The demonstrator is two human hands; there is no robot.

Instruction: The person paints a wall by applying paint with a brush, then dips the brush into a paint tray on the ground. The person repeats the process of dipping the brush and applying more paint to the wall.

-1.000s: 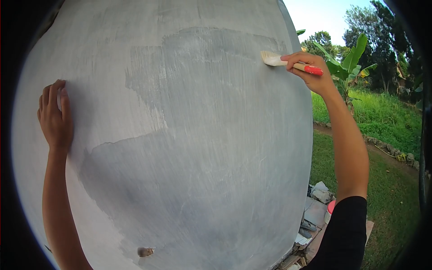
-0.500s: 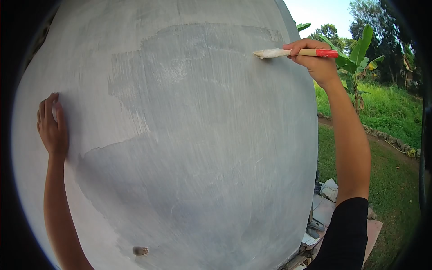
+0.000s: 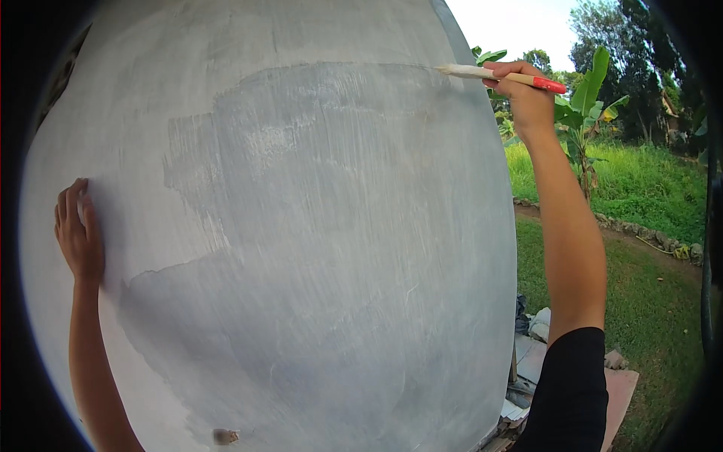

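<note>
My right hand (image 3: 521, 84) grips a paintbrush (image 3: 546, 83) by its wooden handle, which ends in red. The brush's pale bristles touch the grey wall (image 3: 339, 226) near its upper right edge, at the top border of a darker, damp-looking area. On the wall's lighter left side rests my left hand (image 3: 79, 233), empty, its fingers slightly bent and apart. Vertical brush streaks run down the darker area. Low on the wall there is a small brown hole (image 3: 225, 436).
Right of the wall lie broken slabs and rubble (image 3: 533, 354) on the ground. Beyond are a lawn (image 3: 640, 324), a stone-edged path, a banana plant (image 3: 591, 94) and trees. A dark vertical pole or cable stands at the far right.
The brush has gone from below the dark area's top border up to that border, its bristles now pointing left. My left hand appears lower in view as the camera view has shifted.
</note>
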